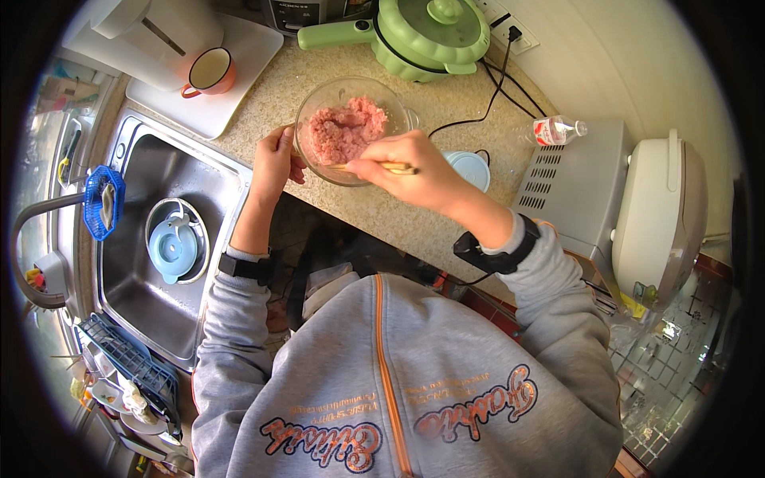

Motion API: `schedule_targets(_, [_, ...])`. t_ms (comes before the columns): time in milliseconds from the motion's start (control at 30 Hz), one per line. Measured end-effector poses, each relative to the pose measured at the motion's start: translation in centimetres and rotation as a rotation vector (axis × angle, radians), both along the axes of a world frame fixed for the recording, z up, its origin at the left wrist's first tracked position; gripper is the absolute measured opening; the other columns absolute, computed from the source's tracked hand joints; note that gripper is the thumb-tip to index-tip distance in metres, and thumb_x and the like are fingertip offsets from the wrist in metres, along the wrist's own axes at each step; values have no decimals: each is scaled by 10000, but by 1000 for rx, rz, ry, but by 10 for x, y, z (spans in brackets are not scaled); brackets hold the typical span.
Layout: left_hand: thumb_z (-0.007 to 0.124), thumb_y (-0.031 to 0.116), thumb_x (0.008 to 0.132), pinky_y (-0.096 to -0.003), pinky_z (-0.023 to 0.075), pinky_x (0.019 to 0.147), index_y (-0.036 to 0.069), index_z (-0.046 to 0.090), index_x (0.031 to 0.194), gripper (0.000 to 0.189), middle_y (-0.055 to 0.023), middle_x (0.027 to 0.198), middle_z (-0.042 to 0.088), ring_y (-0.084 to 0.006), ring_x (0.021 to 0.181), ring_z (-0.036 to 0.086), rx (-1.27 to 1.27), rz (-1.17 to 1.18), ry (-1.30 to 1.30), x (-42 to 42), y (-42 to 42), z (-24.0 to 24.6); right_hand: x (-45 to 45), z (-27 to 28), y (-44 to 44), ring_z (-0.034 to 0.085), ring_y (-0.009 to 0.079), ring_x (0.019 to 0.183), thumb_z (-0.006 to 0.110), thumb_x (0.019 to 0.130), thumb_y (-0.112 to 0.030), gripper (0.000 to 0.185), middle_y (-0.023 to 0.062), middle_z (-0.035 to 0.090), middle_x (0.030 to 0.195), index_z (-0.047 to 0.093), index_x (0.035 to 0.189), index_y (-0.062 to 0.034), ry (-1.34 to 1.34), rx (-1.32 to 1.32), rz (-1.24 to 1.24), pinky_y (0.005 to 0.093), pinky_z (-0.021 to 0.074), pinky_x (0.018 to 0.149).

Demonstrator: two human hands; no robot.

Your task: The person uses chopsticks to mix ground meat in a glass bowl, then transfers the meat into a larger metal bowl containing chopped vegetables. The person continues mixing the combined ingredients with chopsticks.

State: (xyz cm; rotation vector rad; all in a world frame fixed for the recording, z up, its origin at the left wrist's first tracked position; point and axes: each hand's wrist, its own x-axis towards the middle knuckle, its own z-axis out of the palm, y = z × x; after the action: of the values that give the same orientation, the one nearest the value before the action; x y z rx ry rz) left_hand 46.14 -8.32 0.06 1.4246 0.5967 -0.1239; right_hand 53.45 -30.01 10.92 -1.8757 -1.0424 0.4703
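Observation:
A clear glass bowl [394, 97] stands on the speckled countertop [370, 209] in front of me, close to its near edge. Pink minced meat [343, 128] lies inside, with a hollow in its upper middle. My left hand [276, 156] grips the bowl's left side, thumb at the rim and fingers lower down the wall. My right hand [412, 170] is closed around wooden chopsticks [397, 168] over the bowl's near right rim. Their tips reach the near side of the meat; how deep they go, I cannot tell.
Behind the bowl sits a green lidded electric pot [427, 36]. A pale blue lid or container [469, 169] is beside my right wrist. To the left are a sink [161, 299] and an orange mug [212, 71] on a white tray [209, 122]. A plastic bottle [556, 130] lies on the right.

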Motion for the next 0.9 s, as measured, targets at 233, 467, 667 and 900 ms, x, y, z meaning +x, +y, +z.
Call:
schedule_targets(233, [423,292,1025,-260,468,391,3,558,1263,398,-70,621,568,-142,420,528,5,-7,8,0,1,-2,9,-3,-11,622,77,618,662,915,-190,226,50,663,669,703,831,16,342,65,-216,213,505,565])
schedule_targets(467, [421,290,1026,-260,470,393,4,560,1260,395,-73,620,574,-144,417,528,-4,3,1,0,-1,-1,-1,-25,10,532,136,495,694,873,-202,221,89,604,593,691,804,8,185,20,-258,296,398,483])
schedule_targets(667, [421,298,1026,-260,470,395,4,559,1260,401,-72,628,579,-141,420,528,15,-3,5,0,0,-1,8,-18,2,614,69,597,623,943,-182,236,17,631,670,667,846,29,134,20,-302,200,476,529])
schedule_targets(900, [433,294,1024,-263,468,387,-3,567,1247,395,-79,608,581,-142,408,529,9,10,1,0,-1,-1,14,-31,15,507,86,534,652,904,-151,174,32,577,608,661,833,8,86,72,-258,254,399,499])
